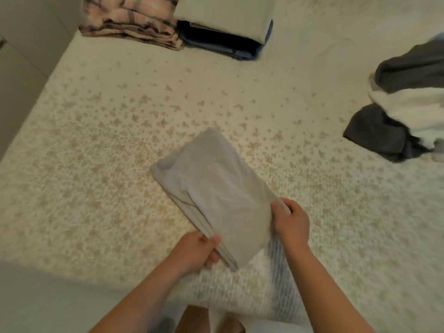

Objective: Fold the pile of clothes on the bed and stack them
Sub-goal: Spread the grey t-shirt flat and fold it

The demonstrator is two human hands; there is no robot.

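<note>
Left hand (200, 251) pinched near corner of folded grey garment (211, 195); right hand (292, 218) gripped its right edge, likely keeping layers together for lifting. Garment lay mid-bed on floral bedspread (96, 152). Folded stack (216, 37) waited far side; unfolded pile (403, 104) right.

bare forearms (134, 299), no sleeves, no jewelry

Folded grey garment (213, 188) on the bed (96, 140), near edge lifted.
Light grey, folded to a rectangle, set diagonally, far corner on the flecked cream cover. Folded stacks at the far side: plaid cloth (129, 20), dark blue clothes (221, 42). Unfolded pile (403, 104) of dark grey and white at the right.
</note>
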